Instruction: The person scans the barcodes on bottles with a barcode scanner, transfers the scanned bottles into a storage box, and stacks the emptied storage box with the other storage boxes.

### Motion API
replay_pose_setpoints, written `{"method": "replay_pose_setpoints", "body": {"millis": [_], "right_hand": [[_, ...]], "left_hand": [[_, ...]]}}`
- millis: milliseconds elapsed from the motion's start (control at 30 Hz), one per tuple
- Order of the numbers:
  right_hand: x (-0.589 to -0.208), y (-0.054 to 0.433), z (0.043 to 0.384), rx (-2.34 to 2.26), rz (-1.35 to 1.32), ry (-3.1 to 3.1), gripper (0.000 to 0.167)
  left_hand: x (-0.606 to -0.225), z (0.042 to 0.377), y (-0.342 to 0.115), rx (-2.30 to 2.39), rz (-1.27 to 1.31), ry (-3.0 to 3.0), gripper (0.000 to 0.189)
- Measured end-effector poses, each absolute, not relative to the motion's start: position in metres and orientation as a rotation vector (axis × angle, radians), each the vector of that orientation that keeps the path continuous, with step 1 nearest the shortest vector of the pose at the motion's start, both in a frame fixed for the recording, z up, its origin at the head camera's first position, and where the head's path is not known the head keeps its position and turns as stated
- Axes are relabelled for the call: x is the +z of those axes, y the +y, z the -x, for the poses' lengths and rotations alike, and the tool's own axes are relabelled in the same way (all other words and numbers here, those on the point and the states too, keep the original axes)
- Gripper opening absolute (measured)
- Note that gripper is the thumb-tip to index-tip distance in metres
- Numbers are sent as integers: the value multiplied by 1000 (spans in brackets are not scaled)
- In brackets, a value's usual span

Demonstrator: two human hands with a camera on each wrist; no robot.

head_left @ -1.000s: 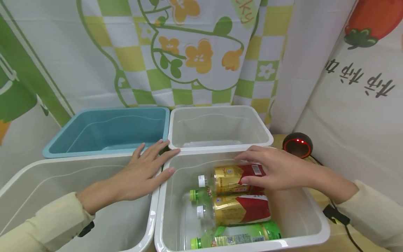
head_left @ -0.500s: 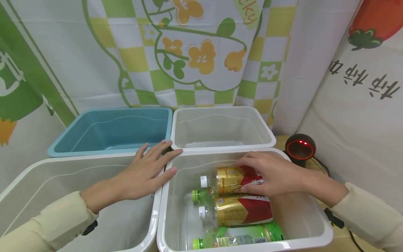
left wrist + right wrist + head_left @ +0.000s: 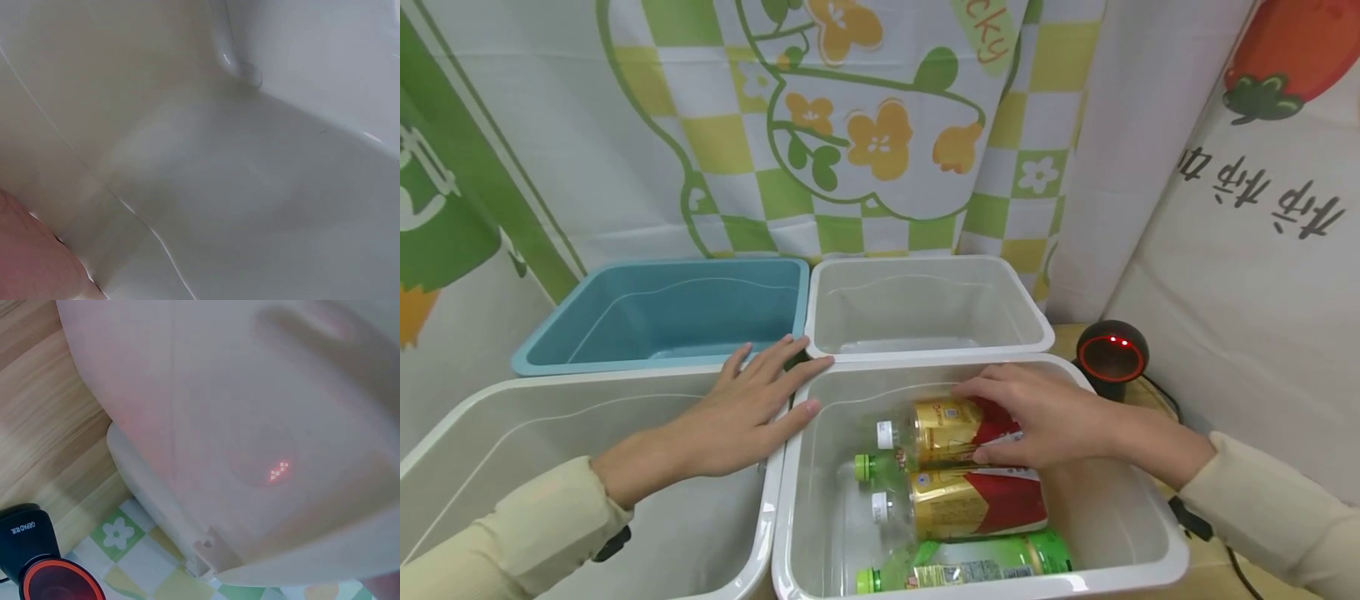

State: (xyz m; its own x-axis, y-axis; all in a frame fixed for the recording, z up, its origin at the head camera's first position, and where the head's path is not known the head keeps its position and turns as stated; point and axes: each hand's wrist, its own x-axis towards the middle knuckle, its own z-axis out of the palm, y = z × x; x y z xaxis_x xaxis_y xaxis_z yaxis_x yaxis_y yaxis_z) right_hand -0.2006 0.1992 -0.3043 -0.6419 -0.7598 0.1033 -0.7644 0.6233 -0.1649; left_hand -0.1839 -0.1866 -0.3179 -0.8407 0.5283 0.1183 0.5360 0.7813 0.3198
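Observation:
In the head view, my right hand [image 3: 1037, 417] grips a drink bottle [image 3: 942, 433] with a gold and red label and white cap, thumb on its near side and fingers over its far side. This bottle lies in the front right white bin [image 3: 1120, 525]. Below it are a green-capped bottle [image 3: 880, 468], mostly hidden, another gold and red bottle [image 3: 951, 504], and a green-labelled bottle [image 3: 992, 557] nearest me. My left hand [image 3: 730, 417] lies flat with spread fingers across the meeting rims of the bins. Only an edge of the left hand [image 3: 40, 259] shows in its wrist view.
A front left white bin [image 3: 482, 417] sits under my left arm. Behind stand a blue bin [image 3: 647, 308] and a smaller white bin [image 3: 917, 304]. A black round device with a red-lit ring [image 3: 1111, 358] and a cable stands right, on the wooden table [image 3: 37, 406].
My right hand has lowered from above the far gold and red bottle and taken hold of it. The left hand stays on the rims. The camera view shifted slightly.

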Motion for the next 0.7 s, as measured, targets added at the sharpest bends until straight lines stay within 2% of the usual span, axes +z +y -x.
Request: {"method": "replay_pose_setpoints", "body": {"millis": [300, 533, 700], "right_hand": [[-307, 198, 199, 382, -1304, -2877, 67], [-309, 197, 200, 282, -1307, -2849, 55], [-309, 195, 201, 228, -1295, -2908, 56]], "left_hand": [[-318, 184, -187, -538, 880, -2945, 58], [-317, 183, -188, -531, 870, -2941, 58], [-317, 183, -188, -516, 869, -2935, 58]]}}
